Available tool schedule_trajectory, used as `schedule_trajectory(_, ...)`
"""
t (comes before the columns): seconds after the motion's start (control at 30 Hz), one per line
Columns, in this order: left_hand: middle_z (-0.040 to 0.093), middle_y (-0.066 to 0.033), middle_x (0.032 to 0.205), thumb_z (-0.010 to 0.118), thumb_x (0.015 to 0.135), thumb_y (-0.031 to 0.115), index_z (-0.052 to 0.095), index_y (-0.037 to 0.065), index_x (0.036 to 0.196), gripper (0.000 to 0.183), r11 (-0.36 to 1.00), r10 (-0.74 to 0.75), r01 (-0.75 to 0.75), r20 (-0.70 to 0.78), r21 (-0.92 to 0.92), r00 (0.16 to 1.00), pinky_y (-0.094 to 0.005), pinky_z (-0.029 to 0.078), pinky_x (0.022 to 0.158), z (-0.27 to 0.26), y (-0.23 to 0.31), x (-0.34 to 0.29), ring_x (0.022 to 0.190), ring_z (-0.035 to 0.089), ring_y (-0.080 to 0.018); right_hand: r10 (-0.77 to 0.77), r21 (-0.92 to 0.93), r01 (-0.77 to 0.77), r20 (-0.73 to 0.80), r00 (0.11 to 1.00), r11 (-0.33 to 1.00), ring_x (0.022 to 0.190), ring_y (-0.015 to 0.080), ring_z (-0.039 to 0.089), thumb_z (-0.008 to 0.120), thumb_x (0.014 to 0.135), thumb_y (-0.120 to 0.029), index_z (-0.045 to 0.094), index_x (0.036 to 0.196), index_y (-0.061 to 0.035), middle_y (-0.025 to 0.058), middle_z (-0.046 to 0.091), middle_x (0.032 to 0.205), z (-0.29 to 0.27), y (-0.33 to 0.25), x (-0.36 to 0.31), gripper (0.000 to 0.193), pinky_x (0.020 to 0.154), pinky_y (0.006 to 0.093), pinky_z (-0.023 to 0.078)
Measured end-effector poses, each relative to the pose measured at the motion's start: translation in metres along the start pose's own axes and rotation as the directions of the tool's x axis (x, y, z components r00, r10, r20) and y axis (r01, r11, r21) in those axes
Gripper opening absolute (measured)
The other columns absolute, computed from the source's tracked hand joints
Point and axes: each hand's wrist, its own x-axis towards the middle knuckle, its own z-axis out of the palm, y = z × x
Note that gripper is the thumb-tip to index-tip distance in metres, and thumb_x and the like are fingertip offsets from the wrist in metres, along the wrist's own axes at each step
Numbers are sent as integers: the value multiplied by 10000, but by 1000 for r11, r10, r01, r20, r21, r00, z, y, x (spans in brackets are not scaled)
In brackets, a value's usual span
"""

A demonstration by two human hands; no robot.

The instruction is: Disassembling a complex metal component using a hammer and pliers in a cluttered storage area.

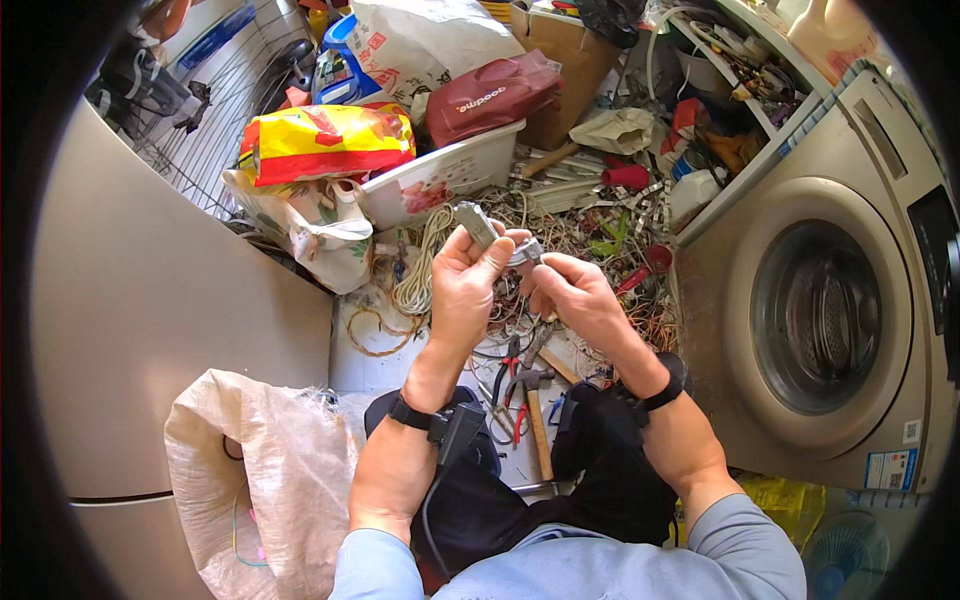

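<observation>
My left hand [463, 285] is closed on a flat grey metal-looking piece [474, 222], which sticks up past the fingertips. Just to its right, my right hand [582, 295] pinches a small grey connector-like part [527, 251]; whether the two pieces are joined I cannot make out. On the floor below the hands lie a hammer [540, 430] with a wooden handle and pliers [520, 420] with red handles. A heap of tangled wires and scrap [600, 240] spreads out beyond my hands, with a coil of pale cable [415, 280] at its left.
A white woven sack [265, 470] stands open at my left, beside a tall grey-beige cabinet-like panel [200, 330]. To the right is a front-loading washing machine [735, 300]. A white plastic bin [450, 175] with bags on it and a cardboard box [565, 70] stand at the back.
</observation>
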Motion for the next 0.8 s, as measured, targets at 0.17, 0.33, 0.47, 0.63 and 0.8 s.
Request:
schedule_trajectory(0.17,728,-182,1168,678,1011,70,629,38,1171,170,998,-16,23,133,-51,991,-418,589,908,-3,9,1,1032,721,-271,183,632,-397,377,908,665,669,166,663,533,1109,-244,697,1056,24,95,726,860,-15,-6,-4,319,609,283,532)
schedule_trajectory(0.33,761,-157,1132,674,1031,93,647,21,1134,128,996,84,-84,-66,-5,994,-328,576,921,5,-14,1,1016,728,-191,-284,-457,218,-82,955,862,678,112,639,582,1066,-101,711,1002,30,52,709,800,1,8,1,195,640,263,535)
schedule_trajectory(0.47,717,-188,1154,648,1039,112,615,24,1192,179,996,-34,38,50,-78,998,-436,594,920,-9,6,1,1070,720,-318,164,501,-292,283,945,815,634,142,615,553,1078,-232,706,1098,11,72,689,797,-3,-4,-6,289,567,266,483)
schedule_trajectory(0.63,713,-207,1153,669,1024,131,598,18,1237,251,974,-94,146,283,-170,954,-465,595,939,-12,15,5,1102,715,-360,104,687,-522,552,828,506,522,121,512,518,1104,-336,629,1183,24,63,624,742,-5,-1,-14,385,489,266,394)
schedule_trajectory(0.8,739,-187,1167,658,1033,84,626,9,1191,178,996,-11,19,106,-83,994,-397,590,989,-8,4,6,1089,727,-253,201,409,-281,227,953,868,546,116,468,563,1077,-254,672,1006,-9,29,592,703,1,2,-4,277,504,277,363)
